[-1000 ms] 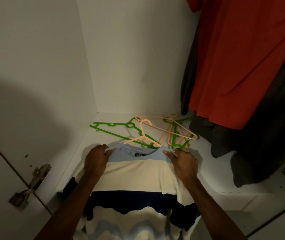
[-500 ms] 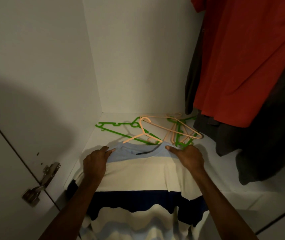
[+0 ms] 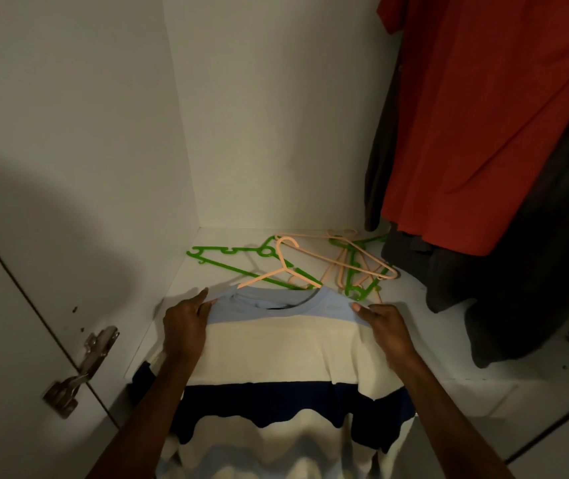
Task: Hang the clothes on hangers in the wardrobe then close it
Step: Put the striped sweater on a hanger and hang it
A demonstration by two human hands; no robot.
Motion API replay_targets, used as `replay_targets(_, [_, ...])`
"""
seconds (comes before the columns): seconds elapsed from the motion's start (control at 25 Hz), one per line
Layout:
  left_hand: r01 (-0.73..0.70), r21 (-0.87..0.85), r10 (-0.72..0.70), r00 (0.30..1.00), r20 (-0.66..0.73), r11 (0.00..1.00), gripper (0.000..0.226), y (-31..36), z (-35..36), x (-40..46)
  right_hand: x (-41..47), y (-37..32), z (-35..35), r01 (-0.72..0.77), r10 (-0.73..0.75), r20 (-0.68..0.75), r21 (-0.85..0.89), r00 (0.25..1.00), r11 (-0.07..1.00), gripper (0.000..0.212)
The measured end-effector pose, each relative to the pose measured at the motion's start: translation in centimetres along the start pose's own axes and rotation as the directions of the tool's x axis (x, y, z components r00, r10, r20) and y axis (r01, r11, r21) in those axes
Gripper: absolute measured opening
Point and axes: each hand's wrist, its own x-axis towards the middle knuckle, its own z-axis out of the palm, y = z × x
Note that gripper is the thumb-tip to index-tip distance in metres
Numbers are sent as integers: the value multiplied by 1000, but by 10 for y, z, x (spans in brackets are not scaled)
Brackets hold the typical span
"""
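A striped shirt (image 3: 276,344) with light blue, cream and navy bands lies across the wardrobe shelf (image 3: 414,326), its lower part hanging over the front edge. A peach hanger (image 3: 284,262) sticks out of its neck opening, hook pointing away; the hanger's arms are hidden inside the shirt. My left hand (image 3: 186,326) pinches the left shoulder. My right hand (image 3: 388,328) holds the right shoulder, thumb on top of the fabric.
Loose green hangers (image 3: 227,254) and more peach hangers (image 3: 355,261) lie tangled at the back of the shelf. A red shirt (image 3: 483,115) and dark garments (image 3: 518,288) hang on the right. A door hinge (image 3: 82,368) sits low on the left wall.
Both hands have slid slightly outward along the shirt's shoulders, and the collar has moved a little farther back over the peach hanger. The view has shifted slightly.
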Motion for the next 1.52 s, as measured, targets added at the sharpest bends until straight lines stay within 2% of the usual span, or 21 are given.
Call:
replay_targets(0.28, [18,-12,-19,999,-35,1000,34,3,-3,-2,-12,9,0,212,-199,-99,146,975,966,44])
replay_targets(0.36, [15,7,-16,999,29,1000,30,8,-9,-4,-15,9,-3,202,-180,-121,210,976,957,41])
replay_targets(0.44, [-50,-56,57,991,125,997,27,5,-12,-3,-14,10,-6,167,-148,-84,316,985,934,53])
replay_targets(0.52, [-59,-126,82,979,189,990,48,0,-16,0,-13,9,-9,121,-110,-49,360,993,925,67])
replay_targets(0.6, [-76,-50,83,982,171,996,77,-1,-19,2,-15,6,-11,108,-108,-22,396,994,912,67])
replay_targets(0.64, [-99,6,97,984,151,995,85,1,-21,3,-15,5,-12,104,-107,-16,408,994,907,66])
replay_targets(0.72, [-157,28,151,978,146,987,84,7,-19,3,-13,7,-14,102,-107,-10,414,994,905,78])
replay_targets(0.84, [-255,-82,267,916,299,964,89,20,-19,8,-11,12,-15,73,-67,-31,403,997,912,85])
replay_targets(0.92, [-306,-157,342,873,348,939,76,23,-16,8,-11,12,-16,50,-33,-47,417,998,907,74])
replay_targets(1.04, [-242,-286,330,888,319,927,30,33,-19,7,-13,10,-14,24,5,-64,446,998,895,64])
replay_targets(1.16, [-261,-260,329,905,269,930,32,44,-24,8,-17,5,-11,13,28,-80,474,996,880,66])
replay_targets(1.24, [-258,-288,338,900,276,922,20,42,-24,9,-16,4,-11,7,39,-86,486,996,874,74])
replay_targets(1.32, [-229,-317,328,894,307,920,36,37,-24,11,-16,6,-12,-10,63,-90,503,994,864,79])
replay_targets(1.4, [-193,-298,294,892,343,935,36,26,-23,12,-18,5,-14,-27,85,-87,526,993,850,80])
replay_targets(1.44, [-189,-282,286,889,357,941,30,23,-24,10,-19,3,-15,-43,104,-82,542,991,840,75])
replay_targets(1.52, [-193,-239,278,872,403,952,20,15,-25,8,-23,-5,-15,-64,127,-77,551,989,832,52])
